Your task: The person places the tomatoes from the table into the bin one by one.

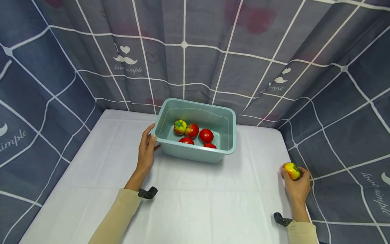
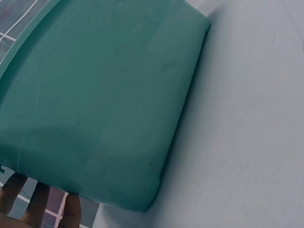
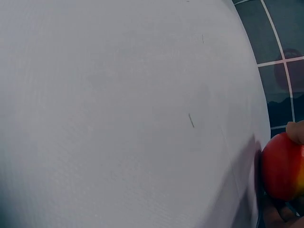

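Observation:
A pale green plastic bin (image 1: 195, 154) stands toward the back of the white table. Inside it lie several tomatoes, among them a red one (image 1: 206, 136) and a yellow-green one (image 1: 180, 127) with a green leafy top. My left hand (image 1: 145, 152) holds the bin's left end, thumb at the rim and fingers along the end wall; in the left wrist view the fingers (image 2: 35, 204) show beside that wall. Far to the right, my right hand (image 1: 298, 186) grips a red and yellow tomato (image 1: 291, 170) at the table's edge. Only part of this tomato (image 3: 282, 166) shows in the right wrist view.
Dark grey curtains (image 1: 204, 64) with white grid lines enclose the table at the back and both sides. A white cloth (image 1: 195, 203) covers the table. The front wall of the bin hides parts of the nearer tomatoes. Each wrist wears a black band.

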`<state>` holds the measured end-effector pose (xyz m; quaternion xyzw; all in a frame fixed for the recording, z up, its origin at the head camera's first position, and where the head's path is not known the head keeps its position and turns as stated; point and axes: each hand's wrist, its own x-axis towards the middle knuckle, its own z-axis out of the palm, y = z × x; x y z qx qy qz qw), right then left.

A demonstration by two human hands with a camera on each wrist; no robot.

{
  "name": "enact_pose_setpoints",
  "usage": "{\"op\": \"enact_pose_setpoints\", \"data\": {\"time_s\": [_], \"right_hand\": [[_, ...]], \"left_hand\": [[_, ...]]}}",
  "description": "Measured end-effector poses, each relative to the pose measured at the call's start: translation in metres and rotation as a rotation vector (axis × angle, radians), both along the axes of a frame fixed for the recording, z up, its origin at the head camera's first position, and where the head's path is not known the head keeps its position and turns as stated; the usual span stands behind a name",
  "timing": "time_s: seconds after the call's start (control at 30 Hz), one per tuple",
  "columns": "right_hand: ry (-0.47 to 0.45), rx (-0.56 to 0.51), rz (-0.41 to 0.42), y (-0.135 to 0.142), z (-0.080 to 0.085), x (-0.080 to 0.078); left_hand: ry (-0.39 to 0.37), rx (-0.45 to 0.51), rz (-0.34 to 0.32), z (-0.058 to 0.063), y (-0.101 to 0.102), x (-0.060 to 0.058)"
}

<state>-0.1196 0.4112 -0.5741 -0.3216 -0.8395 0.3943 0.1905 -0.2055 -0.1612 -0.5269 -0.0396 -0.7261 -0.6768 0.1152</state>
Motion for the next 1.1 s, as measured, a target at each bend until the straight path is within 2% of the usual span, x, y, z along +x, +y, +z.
{"op": "enact_pose_setpoints", "data": {"time_s": [0.33,0.43,0.6,0.8,0.97,1.1], "right_hand": [[-0.010,-0.021,-0.012,-0.005,0.002,-0.001],[0.000,-0.017,-0.014,-0.010,0.007,-0.002],[0.083,0.007,0.023,-0.028,0.025,-0.011],[0.165,0.021,0.125,-0.058,0.052,-0.023],[0.206,0.032,0.257,-0.087,0.074,-0.036],[0.289,0.029,0.369,-0.108,0.088,-0.049]], "left_hand": [[0.002,-0.007,0.009,-0.001,0.000,-0.001],[0.007,-0.003,0.000,-0.001,0.000,-0.001],[0.009,0.001,-0.001,-0.001,0.001,-0.001],[0.007,0.000,-0.003,-0.001,0.001,-0.001],[0.013,0.000,-0.001,-0.002,0.000,-0.002],[0.016,0.009,-0.006,-0.001,0.001,-0.002]]}}
